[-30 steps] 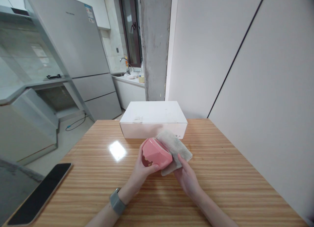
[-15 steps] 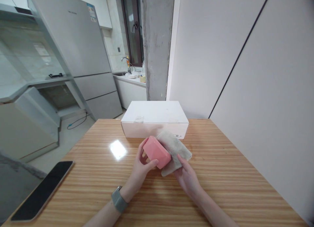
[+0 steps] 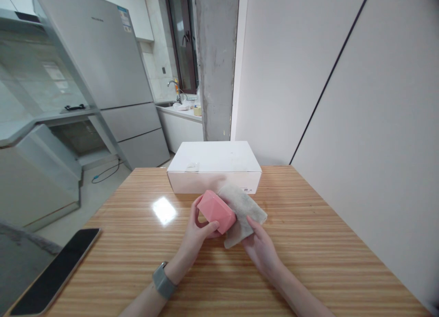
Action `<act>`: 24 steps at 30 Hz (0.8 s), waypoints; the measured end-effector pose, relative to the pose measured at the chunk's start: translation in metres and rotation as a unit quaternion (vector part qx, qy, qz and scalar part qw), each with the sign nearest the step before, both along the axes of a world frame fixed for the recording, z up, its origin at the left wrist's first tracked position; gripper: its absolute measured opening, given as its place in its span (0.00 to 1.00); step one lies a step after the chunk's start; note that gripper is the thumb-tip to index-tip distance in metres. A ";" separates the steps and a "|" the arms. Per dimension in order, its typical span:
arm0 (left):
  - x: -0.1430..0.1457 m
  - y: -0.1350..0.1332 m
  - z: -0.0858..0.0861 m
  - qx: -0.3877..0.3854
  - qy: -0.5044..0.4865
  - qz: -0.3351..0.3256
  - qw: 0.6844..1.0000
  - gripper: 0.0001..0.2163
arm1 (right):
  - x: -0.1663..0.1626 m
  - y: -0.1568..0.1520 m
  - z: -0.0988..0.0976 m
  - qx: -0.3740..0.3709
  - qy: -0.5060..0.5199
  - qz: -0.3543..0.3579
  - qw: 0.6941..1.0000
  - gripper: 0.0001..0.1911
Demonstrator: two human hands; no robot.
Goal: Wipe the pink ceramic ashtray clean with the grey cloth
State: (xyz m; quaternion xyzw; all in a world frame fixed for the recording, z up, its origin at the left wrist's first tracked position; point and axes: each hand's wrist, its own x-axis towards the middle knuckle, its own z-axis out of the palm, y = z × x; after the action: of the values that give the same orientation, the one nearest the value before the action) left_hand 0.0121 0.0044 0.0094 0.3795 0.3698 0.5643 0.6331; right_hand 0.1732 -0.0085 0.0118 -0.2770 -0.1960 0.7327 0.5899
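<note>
My left hand (image 3: 197, 232), with a grey watch on its wrist, is closed round a pink faceted bowl-like object (image 3: 216, 212), held on its side just above the wooden table (image 3: 308, 253). My right hand (image 3: 261, 248) grips a grey-white cloth (image 3: 244, 212) and presses it against the pink object's right side. The fingers under the cloth are hidden.
A white closed box (image 3: 214, 166) stands right behind the hands at the table's far edge. A black phone (image 3: 55, 271) lies at the table's near left corner. A white wall runs along the right. A fridge and kitchen counter stand beyond on the left.
The pink object has been turned in my left hand, so its opening now faces away and more of its outer side shows. The cloth stays against it.
</note>
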 end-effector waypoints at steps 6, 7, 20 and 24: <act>0.003 -0.005 0.008 -0.012 -0.083 -0.027 0.996 0.36 | 0.002 0.001 -0.002 0.001 -0.014 -0.001 1.000 0.19; 0.002 -0.005 0.009 -0.016 -0.089 -0.033 0.995 0.33 | 0.003 0.001 -0.002 0.001 -0.016 -0.002 1.000 0.19; 0.006 -0.005 -0.002 0.095 0.006 0.002 0.995 0.47 | 0.000 0.002 0.001 0.012 0.001 0.010 1.000 0.17; 0.009 -0.008 0.005 0.072 0.032 0.026 0.997 0.50 | 0.001 0.001 0.002 0.002 -0.010 0.002 1.000 0.18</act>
State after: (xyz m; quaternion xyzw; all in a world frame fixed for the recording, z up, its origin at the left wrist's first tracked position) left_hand 0.0207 -0.0031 0.0147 0.4320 0.3577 0.5935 0.5772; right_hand 0.1741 -0.0076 0.0137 -0.2829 -0.2039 0.7308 0.5868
